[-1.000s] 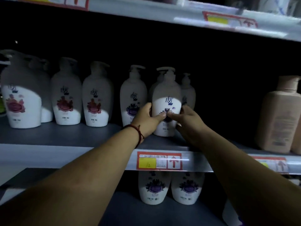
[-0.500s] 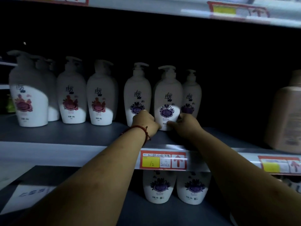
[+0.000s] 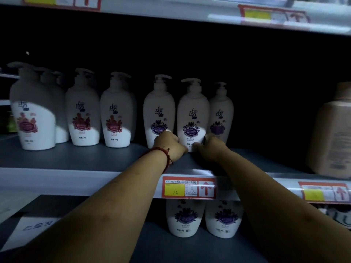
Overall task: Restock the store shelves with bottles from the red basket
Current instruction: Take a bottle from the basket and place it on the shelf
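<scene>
At the centre of the frame, the curled fingers (image 3: 175,139) of the left hand (image 3: 167,144) wrap the lower left side of a white pump bottle (image 3: 192,111) with a purple label. The fingers (image 3: 207,138) of the right hand (image 3: 213,149) curl against its lower right side. Neither hand is spread open, and together they clasp the bottle's base from both sides, though we cannot see any fingertips behind it. We judge that this low, two-sided hold serves to steady the bottle and square its label to the front as it joins the row. The bottle stands upright on the grey shelf (image 3: 76,158), just beside a matching bottle (image 3: 158,111) on its left, with a third purple bottle (image 3: 221,109) slightly behind on its right. A red cord bracelet (image 3: 161,150) circles the left wrist, and both bare forearms run down to the lower corners of the frame. Further left stand red-label bottles (image 3: 82,114), and at the far right edge stands a beige bottle (image 3: 334,133). A price tag (image 3: 189,187) sits on the shelf edge below the hands, above two lower-shelf bottles (image 3: 185,217). The red basket is not in view.
</scene>
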{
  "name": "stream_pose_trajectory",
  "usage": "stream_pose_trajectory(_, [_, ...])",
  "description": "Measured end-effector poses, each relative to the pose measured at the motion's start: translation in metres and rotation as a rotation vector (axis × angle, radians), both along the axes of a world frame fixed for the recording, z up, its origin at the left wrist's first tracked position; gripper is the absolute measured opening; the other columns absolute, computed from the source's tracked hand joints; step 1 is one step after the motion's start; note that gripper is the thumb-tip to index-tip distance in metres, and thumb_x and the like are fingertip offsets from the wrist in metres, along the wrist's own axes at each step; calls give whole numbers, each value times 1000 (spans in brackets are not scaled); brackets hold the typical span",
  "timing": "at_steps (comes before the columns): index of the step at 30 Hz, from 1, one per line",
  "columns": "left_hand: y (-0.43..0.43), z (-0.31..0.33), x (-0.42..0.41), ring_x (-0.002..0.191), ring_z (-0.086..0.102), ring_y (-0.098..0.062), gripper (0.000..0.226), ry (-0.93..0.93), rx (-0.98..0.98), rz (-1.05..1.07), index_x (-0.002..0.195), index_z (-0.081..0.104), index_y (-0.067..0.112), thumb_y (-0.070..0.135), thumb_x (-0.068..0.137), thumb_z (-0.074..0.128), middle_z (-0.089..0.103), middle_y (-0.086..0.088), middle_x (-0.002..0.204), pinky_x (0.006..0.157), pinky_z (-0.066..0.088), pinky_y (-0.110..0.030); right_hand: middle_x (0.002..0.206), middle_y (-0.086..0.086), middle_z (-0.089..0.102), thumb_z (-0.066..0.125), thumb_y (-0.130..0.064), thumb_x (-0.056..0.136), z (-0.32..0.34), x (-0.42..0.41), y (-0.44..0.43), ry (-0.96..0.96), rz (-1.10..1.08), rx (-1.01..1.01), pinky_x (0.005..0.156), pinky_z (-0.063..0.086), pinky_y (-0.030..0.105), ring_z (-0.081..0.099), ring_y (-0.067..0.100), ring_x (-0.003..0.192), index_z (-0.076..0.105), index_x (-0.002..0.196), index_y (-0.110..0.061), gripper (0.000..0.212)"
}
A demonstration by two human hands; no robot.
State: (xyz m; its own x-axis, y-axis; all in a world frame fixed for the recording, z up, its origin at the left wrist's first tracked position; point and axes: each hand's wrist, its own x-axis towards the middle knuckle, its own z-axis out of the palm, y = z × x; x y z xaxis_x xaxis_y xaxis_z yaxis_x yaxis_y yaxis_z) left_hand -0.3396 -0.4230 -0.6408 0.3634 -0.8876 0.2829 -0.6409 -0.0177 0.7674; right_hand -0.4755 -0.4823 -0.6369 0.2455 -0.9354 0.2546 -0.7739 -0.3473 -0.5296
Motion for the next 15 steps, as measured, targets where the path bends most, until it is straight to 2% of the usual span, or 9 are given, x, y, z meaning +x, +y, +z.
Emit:
stream_pose_trajectory(3, [10, 12, -3, 70, 57, -21, 22, -3, 59, -24, 71, 66, 6, 25, 73, 78, 61, -5, 71, 60, 40, -22, 127, 17, 61, 53, -36, 98, 8, -5, 8, -48, 11, 65, 101, 46, 40, 57, 33, 116, 56, 127, -4, 43])
stream_pose_trajectory(6, [34, 25, -10, 72, 56, -23, 26, -180, 95, -54, 73, 61, 8, 30, 80, 73, 58, -6, 72, 57, 40, -27, 116, 16, 61, 54, -33, 98, 18, -22, 27, -93, -4, 32, 90, 47, 32, 59, 34, 115, 58, 125, -3, 41])
stream_pose_trajectory(7, [45, 28, -14, 79, 60, -25, 24, -230, 85, -79, 80, 64, 7, 30, 83, 72, 63, -9, 80, 63, 46, -29, 114, 14, 61, 56, -35, 96, 20, -31, 36, -80, -13, -4, 87, 48, 31, 60, 33, 113, 59, 126, -5, 42])
stream_pose_trajectory(8, [55, 30, -18, 91, 63, -27, 25, -267, 76, -111, 92, 67, 7, 30, 85, 71, 67, -12, 94, 77, 52, -33, 118, 15, 62, 58, -37, 94, 20, -41, 47, -62, -27, -40, 88, 49, 33, 60, 33, 113, 57, 128, -7, 45])
stream_pose_trajectory(10, [78, 33, -28, 114, 60, -25, 44, -357, 63, -159, 124, 62, 10, 31, 86, 71, 63, -10, 123, 101, 47, -34, 129, 16, 60, 62, -37, 92, 20, -61, 74, 9, -31, -115, 94, 47, 35, 58, 32, 116, 51, 135, -9, 53])
stream_pose_trajectory(12, [100, 35, -41, 122, 55, -22, 59, -448, 52, -190, 139, 51, 11, 34, 87, 68, 57, -8, 134, 106, 43, -30, 132, 13, 59, 64, -36, 92, 20, -82, 101, 60, -10, -158, 93, 45, 33, 58, 31, 117, 50, 136, -11, 53])
stream_pose_trajectory(15, [128, 38, -68, 115, 58, -24, 49, -478, 17, -243, 132, 57, 11, 33, 89, 65, 61, -10, 128, 100, 47, -33, 134, 12, 58, 67, -35, 90, 23, -118, 138, 71, -8, -168, 92, 44, 31, 58, 30, 117, 50, 139, -13, 56])
